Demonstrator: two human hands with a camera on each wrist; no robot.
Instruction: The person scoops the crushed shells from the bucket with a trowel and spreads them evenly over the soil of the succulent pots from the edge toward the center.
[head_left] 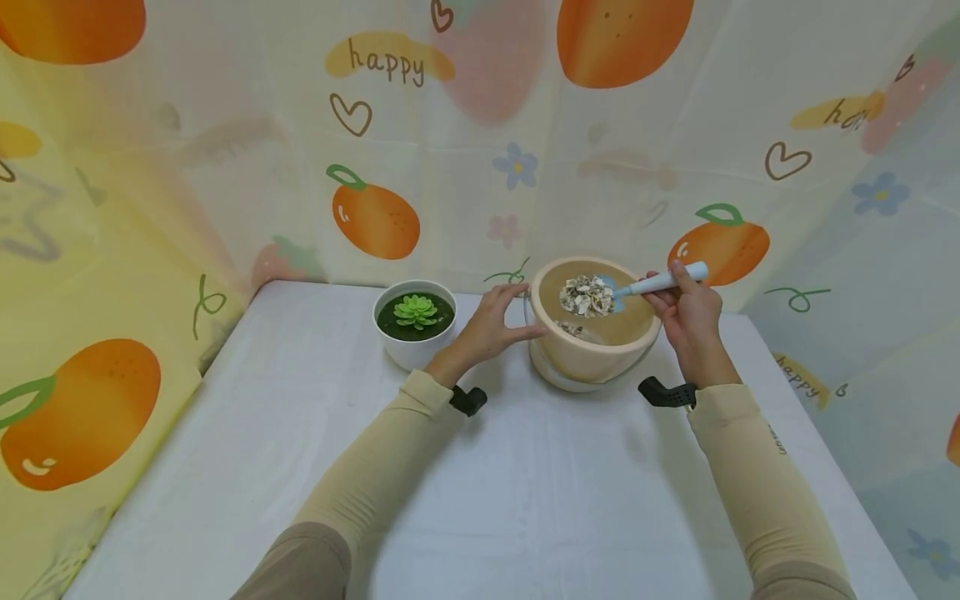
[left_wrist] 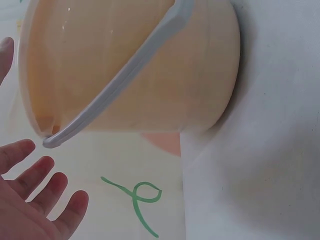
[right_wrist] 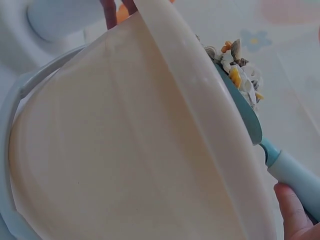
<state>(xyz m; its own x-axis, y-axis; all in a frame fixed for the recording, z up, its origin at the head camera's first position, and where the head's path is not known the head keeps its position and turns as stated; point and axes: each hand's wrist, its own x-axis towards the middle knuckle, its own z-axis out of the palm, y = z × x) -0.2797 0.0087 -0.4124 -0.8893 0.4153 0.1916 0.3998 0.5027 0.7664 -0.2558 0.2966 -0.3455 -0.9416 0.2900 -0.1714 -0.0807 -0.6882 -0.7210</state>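
A cream-coloured bucket [head_left: 592,358] with a pale grey handle [left_wrist: 115,90] stands on the table, some small shell bits [head_left: 568,327] on its inside bottom. My right hand [head_left: 686,312] grips the light blue handle of a small toy shovel [head_left: 660,282]. On the shovel's blade, at the height of the bucket's rim, lies a heap of shells [head_left: 587,296], pale with some yellow and orange pieces. My left hand [head_left: 491,325] is at the bucket's left side, thumb and fingers spread about the rim. Whether its fingertips touch the rim is hard to tell.
A white pot [head_left: 412,354] with a green succulent [head_left: 416,311] stands left of the bucket, close by my left wrist. A white cloth covers the table [head_left: 525,500]. Behind it hangs a curtain [head_left: 450,167] printed with oranges and hearts.
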